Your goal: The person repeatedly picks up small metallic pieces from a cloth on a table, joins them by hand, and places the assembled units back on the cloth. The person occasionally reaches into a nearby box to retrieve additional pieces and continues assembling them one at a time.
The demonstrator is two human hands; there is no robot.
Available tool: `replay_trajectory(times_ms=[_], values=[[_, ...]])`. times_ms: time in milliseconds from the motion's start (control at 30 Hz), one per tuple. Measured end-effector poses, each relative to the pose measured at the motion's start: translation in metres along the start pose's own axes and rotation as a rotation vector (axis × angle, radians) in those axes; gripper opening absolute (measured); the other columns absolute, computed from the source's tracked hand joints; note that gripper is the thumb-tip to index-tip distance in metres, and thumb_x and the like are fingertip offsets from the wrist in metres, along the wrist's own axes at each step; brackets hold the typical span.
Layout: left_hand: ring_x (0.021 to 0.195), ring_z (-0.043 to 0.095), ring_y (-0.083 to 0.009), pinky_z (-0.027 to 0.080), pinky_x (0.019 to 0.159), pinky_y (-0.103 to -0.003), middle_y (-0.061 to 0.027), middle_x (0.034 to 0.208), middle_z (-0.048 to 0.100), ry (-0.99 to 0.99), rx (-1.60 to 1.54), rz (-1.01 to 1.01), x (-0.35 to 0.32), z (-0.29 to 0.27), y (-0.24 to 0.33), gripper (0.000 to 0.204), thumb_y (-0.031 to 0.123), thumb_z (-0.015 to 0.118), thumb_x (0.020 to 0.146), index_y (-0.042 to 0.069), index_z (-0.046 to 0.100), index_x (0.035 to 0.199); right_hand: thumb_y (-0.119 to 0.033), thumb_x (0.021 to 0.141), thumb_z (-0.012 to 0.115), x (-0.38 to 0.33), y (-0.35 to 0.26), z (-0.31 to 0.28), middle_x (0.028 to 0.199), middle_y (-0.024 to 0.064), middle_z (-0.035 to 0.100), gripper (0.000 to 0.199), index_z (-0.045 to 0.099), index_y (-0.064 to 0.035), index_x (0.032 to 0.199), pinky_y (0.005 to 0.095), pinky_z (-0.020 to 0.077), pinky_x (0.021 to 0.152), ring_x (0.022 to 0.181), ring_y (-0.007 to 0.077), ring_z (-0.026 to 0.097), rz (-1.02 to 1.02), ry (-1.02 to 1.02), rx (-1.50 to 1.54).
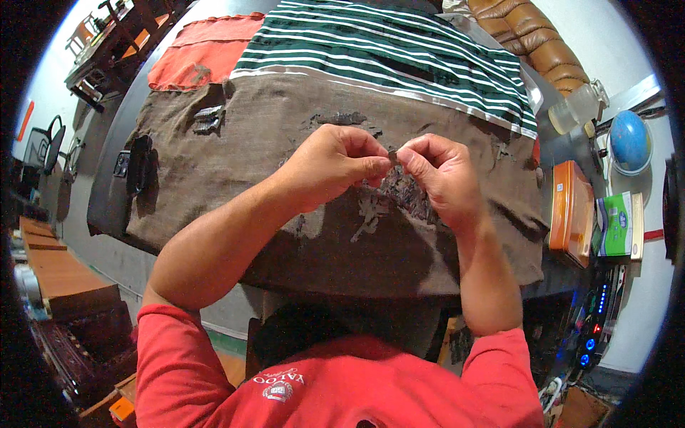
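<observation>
The red shirt point(342, 381) comes nearest in the head view. Left hand point(335, 164) and right hand point(446, 171) each pinch, thumb to forefinger, a dark bit point(392, 155) above the brown cloth's point(250, 114) middle. A pile point(405, 192) and scraps point(369, 214) lie beneath, bundles point(143, 167) toward its left edge: probably much is left; what is finished I cannot tell.
</observation>
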State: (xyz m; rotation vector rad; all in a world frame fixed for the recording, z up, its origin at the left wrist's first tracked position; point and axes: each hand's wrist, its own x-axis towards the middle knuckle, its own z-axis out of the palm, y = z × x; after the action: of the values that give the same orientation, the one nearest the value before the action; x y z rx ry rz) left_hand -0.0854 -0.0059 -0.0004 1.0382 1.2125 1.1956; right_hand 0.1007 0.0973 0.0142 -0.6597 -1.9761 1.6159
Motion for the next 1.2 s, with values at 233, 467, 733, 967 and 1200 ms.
replay_trajectory(times_ms=[233, 467, 733, 967, 1200], values=[[0.073, 0.063, -0.0104, 0.050, 0.066, -0.024, -0.0048, 0.081, 0.069, 0.025, 0.042, 0.020, 0.000, -0.002, 0.001, 0.013, 0.010, 0.070, 0.090, -0.002, 0.069, 0.096, -0.016, 0.095, 0.065, 0.002, 0.001, -0.002, 0.071, -0.0064, 0.054, 0.015, 0.065, -0.0043, 0.087, 0.0183, 0.0338, 0.054, 0.061, 0.0015, 0.043, -0.023, 0.013, -0.048], [0.074, 0.064, -0.0109, 0.049, 0.066, -0.025, -0.0033, 0.086, 0.067, 0.117, 0.065, 0.095, 0.001, -0.008, 0.004, 0.018, 0.013, 0.069, 0.090, 0.000, 0.066, 0.103, -0.017, 0.096, 0.064, 0.002, -0.001, -0.017, 0.071, -0.0049, 0.055, 0.013, 0.066, -0.0058, 0.089, 0.0182, 0.0314, 0.051, 0.059, 0.0018, 0.042, -0.001, 0.052, 0.028], [0.073, 0.062, -0.0100, 0.046, 0.065, -0.024, -0.0024, 0.087, 0.064, 0.368, 0.024, 0.188, 0.007, -0.028, 0.009, 0.021, 0.015, 0.065, 0.091, 0.002, 0.064, 0.107, -0.020, 0.089, 0.072, 0.011, 0.016, -0.136, 0.072, -0.0011, 0.064, 0.017, 0.072, -0.0024, 0.088, 0.0252, 0.0448, 0.059, 0.063, 0.0082, 0.055, -0.109, 0.794, -0.372], [0.073, 0.061, -0.0093, 0.047, 0.068, -0.023, 0.0000, 0.089, 0.063, 0.386, -0.006, 0.175, 0.007, -0.030, 0.008, 0.017, 0.016, 0.065, 0.093, 0.005, 0.064, 0.106, -0.024, 0.080, 0.073, 0.009, 0.050, -0.174, 0.097, 0.0155, 0.073, 0.024, 0.074, -0.0057, 0.094, 0.0419, 0.0535, 0.083, 0.091, 0.0337, 0.070, 0.291, 0.806, -1.042], [0.072, 0.061, -0.0093, 0.046, 0.065, -0.023, -0.0013, 0.085, 0.064, 0.387, -0.055, 0.199, 0.007, -0.031, 0.007, 0.015, 0.012, 0.064, 0.091, 0.002, 0.065, 0.102, -0.025, 0.077, 0.079, 0.002, 0.009, -0.130, 0.093, 0.0186, 0.071, 0.034, 0.069, -0.0002, 0.098, 0.0407, 0.0537, 0.079, 0.087, 0.0322, 0.069, 0.078, 0.391, -0.830]])
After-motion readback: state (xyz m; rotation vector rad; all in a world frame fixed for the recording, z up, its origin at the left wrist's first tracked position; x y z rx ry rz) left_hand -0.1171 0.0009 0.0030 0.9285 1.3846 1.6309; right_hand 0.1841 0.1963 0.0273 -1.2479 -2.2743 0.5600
